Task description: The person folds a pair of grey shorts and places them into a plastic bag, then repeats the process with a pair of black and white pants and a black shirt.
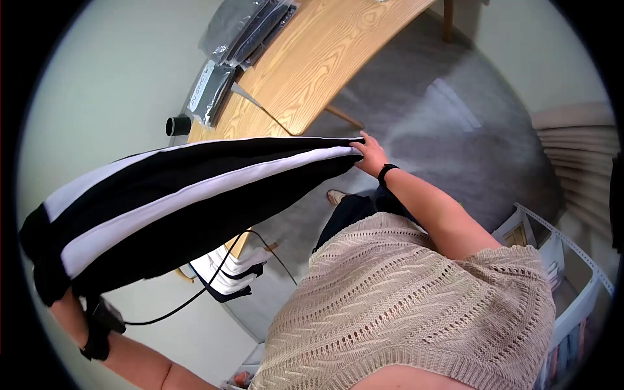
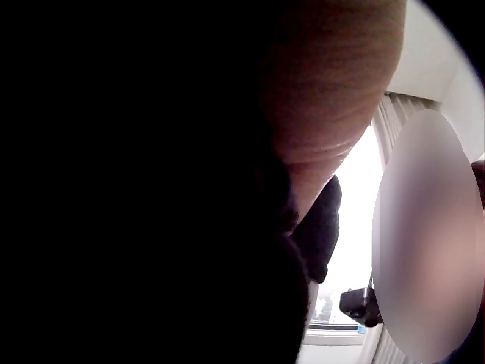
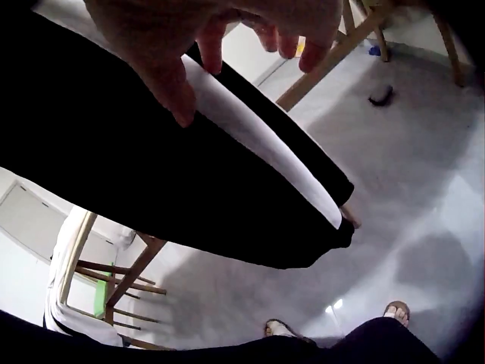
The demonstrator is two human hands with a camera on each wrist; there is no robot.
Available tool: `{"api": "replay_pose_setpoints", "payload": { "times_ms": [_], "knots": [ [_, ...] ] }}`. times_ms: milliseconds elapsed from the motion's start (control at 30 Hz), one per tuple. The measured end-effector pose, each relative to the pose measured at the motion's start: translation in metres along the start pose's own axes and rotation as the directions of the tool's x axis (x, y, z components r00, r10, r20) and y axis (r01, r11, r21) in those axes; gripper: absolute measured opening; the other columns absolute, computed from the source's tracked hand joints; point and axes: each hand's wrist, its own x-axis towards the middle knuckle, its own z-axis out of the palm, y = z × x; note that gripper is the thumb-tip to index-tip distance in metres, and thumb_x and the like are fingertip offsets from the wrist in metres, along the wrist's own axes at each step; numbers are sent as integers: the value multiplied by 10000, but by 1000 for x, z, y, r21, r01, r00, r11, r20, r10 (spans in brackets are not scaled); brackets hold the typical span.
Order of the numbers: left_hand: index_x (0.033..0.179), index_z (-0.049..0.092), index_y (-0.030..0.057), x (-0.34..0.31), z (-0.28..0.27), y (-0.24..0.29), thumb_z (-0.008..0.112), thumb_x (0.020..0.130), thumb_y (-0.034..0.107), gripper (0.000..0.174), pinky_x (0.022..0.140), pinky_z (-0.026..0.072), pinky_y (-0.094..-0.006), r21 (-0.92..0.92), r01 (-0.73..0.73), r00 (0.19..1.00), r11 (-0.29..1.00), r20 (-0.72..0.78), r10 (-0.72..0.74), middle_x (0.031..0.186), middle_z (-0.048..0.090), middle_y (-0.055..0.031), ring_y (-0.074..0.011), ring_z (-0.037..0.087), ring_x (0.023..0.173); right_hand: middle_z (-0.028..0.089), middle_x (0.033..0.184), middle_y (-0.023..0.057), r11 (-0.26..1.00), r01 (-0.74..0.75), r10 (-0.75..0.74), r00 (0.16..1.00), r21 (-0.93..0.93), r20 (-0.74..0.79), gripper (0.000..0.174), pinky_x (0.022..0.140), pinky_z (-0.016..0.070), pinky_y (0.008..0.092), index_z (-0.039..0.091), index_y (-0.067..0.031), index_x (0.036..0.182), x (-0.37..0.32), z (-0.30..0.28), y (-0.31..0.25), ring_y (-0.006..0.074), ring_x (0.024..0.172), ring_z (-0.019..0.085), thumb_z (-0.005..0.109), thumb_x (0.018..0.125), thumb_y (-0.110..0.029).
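A black garment with white stripes (image 1: pixel 195 188) stretches across the head view. At its lower left end the cloth covers the left hand (image 1: pixel 64 304); its fingers are hidden, and the left wrist view shows mostly dark cloth and skin (image 2: pixel 333 68). The right hand (image 1: pixel 372 156) touches the narrow end at the right. In the right wrist view the right hand (image 3: pixel 220 30) has its fingers spread, with the thumb against the black cloth (image 3: pixel 151 152) and other fingertips hanging off the cloth's upper edge.
Plastic-wrapped packages (image 1: pixel 240 32) and a flat packet (image 1: pixel 211 94) lie on the wooden table (image 1: pixel 318 52), a black cup (image 1: pixel 177 126) beside it. Folded white and black clothes (image 1: pixel 227 273) sit below the garment. A cable (image 1: pixel 188 302) runs from the left wrist. A shelf rack (image 1: pixel 565 260) stands right.
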Motion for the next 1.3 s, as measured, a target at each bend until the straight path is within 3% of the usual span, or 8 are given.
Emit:
{"api": "replay_pose_setpoints", "payload": {
  "times_ms": [233,367,567,633,667,733,1000,1300],
  "knots": [
    [1129,584,-26,-43,-80,-43,563,841,90,311,867,457,-349,290,154,988,944,-21,-155,1063,609,-189,-280,588,963,400,1391,120,993,22,-29,998,-112,-60,402,1020,344,438,639,-127,1020,13,27,24,302,1294,357,739,631,-138],
    [1147,574,-22,-64,-91,-52,563,837,73,324,874,459,-349,312,251,968,916,-71,-241,1094,598,-189,-283,583,982,605,1079,114,993,122,-121,978,-5,-171,274,1004,347,452,603,-67,895,20,18,28,277,1132,510,696,646,-136],
    [1174,560,-17,-93,-46,-71,563,832,47,348,886,462,-350,172,388,920,906,-6,-393,1140,581,-188,-288,577,1011,594,843,137,992,126,-123,980,8,-159,281,934,401,442,507,-61,881,20,-29,21,337,903,571,682,665,-100],
    [1183,556,-16,-102,-18,-72,562,830,38,357,889,463,-350,3,540,839,842,84,-538,1156,576,-188,-290,575,1021,608,834,137,995,22,5,965,100,-263,342,865,435,429,499,-65,950,21,-42,21,350,901,573,690,668,-95],
    [1190,531,-24,-112,15,-74,605,854,130,377,887,463,-355,-720,597,562,355,59,-825,1149,567,-158,-250,569,1016,624,853,135,993,14,12,975,115,-221,430,810,452,420,485,-76,1055,26,-43,34,360,896,575,692,679,-99],
    [1177,522,-32,-144,49,-104,641,839,184,418,877,465,-352,-727,595,565,344,75,-821,1126,565,-143,-228,568,1004,631,861,127,981,185,-195,931,-61,-308,255,783,450,426,594,-55,944,28,-68,38,336,877,579,649,697,-94],
    [1166,540,-48,-210,228,-89,655,826,137,404,836,495,-341,-820,570,528,-43,406,-746,1094,603,-131,-229,607,947,605,783,186,989,4,-67,904,-150,-422,160,669,446,416,567,-20,859,55,-196,12,372,743,577,643,789,-142],
    [1060,608,-60,-249,460,-51,696,778,239,420,721,485,-279,-537,780,247,-321,736,-631,923,645,-89,-177,616,787,608,697,152,654,198,-321,946,-731,-31,354,647,460,428,606,-48,700,193,-253,-107,352,716,579,736,685,-377]
  ]
}}
